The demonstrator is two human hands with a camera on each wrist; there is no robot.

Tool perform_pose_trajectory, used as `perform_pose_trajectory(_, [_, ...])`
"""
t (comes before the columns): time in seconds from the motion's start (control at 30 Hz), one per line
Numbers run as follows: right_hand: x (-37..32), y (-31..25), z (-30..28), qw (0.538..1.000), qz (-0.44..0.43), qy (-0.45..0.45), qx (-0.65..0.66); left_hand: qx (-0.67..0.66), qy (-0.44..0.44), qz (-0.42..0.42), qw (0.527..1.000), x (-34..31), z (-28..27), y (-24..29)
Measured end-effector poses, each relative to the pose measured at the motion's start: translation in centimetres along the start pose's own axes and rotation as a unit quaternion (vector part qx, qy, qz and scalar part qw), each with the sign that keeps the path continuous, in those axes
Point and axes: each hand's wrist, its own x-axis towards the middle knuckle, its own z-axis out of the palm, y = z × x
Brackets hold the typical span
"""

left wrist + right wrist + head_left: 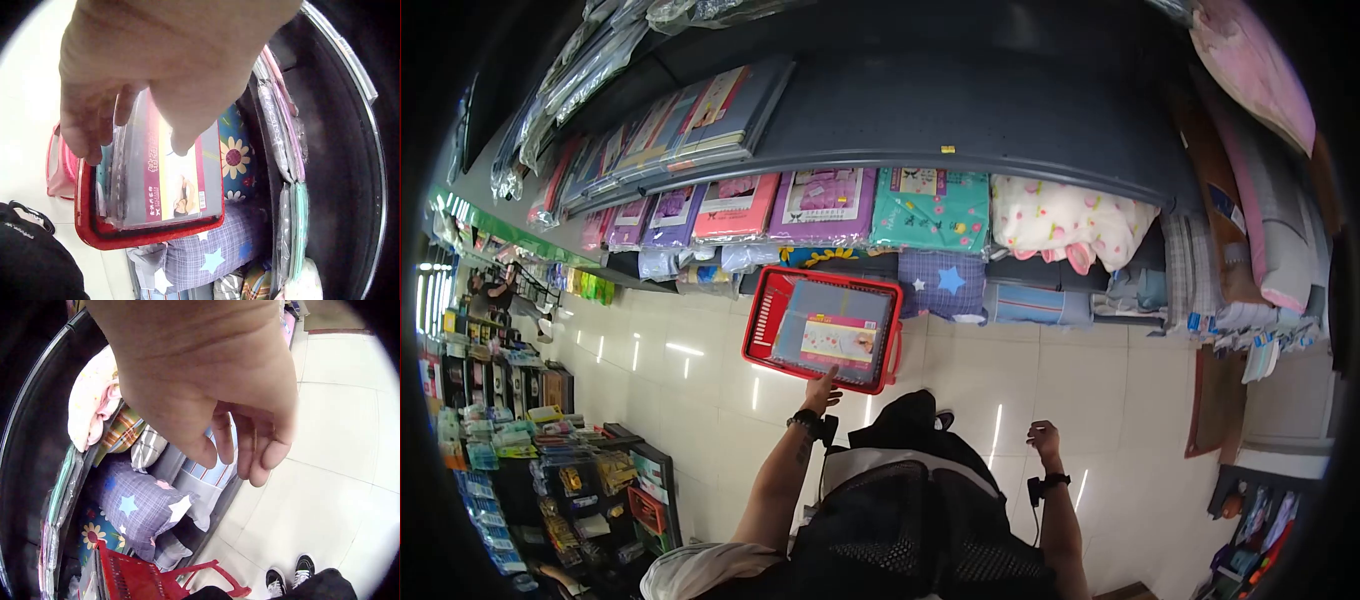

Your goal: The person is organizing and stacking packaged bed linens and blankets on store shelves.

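Observation:
A red shopping basket (752,343) stands on the floor against the low shelf. Flat grey plastic-wrapped packages fill it, the top package (795,308) bearing a pink and yellow label. My left hand (824,391) is at the basket's near rim. In the left wrist view, the left hand (169,56) hangs over that rim with loosely bent fingers, its thumb above the label. Away to the right, over the floor, my right hand (1045,438) is empty. Seen from its wrist, the right hand (212,394) has relaxed, loosely curled fingers.
Wrapped bedding packs (820,205) line the shelf beyond the basket, and a purple checked pillow (935,285) with stars lies just right of it. Pale tiled floor (1020,370) spreads in front. Racks of small goods (570,480) stand to the left; several pillows (1250,200) hang at right.

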Motion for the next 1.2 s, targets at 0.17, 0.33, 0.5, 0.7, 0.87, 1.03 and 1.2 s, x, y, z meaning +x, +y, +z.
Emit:
perform_pose_trajectory(0.17, [1.6,-3.8,0.9,0.998,-0.026,-0.063,0.013,-0.097,-0.019,0.0,0.995,0.9,2.4,-0.4])
perform_pose_trajectory(0.33, [3.2,-7.0,1.4,0.993,0.008,-0.113,-0.032,-0.158,-0.003,-0.004,0.987,1.5,4.5,0.7])
perform_pose_trajectory(0.5, [6.3,-10.1,1.2,0.979,0.06,-0.141,-0.133,-0.193,0.016,-0.067,0.979,2.5,4.5,1.5])
perform_pose_trajectory(0.7, [12.0,-20.0,1.9,0.951,-0.03,-0.197,-0.238,-0.218,0.114,0.036,0.969,5.7,6.2,-1.9])
perform_pose_trajectory(0.87, [15.4,-29.9,6.5,0.896,-0.142,-0.293,-0.301,-0.335,0.155,0.062,0.927,6.5,7.3,-3.4])
perform_pose_trajectory(1.03, [14.0,-39.9,15.3,0.796,-0.225,-0.437,-0.353,-0.42,0.152,0.164,0.879,0.1,5.8,1.0])
perform_pose_trajectory(1.2, [6.4,-49.2,22.2,0.665,-0.35,-0.549,-0.367,-0.397,0.135,0.247,0.874,-9.9,5.2,3.1])
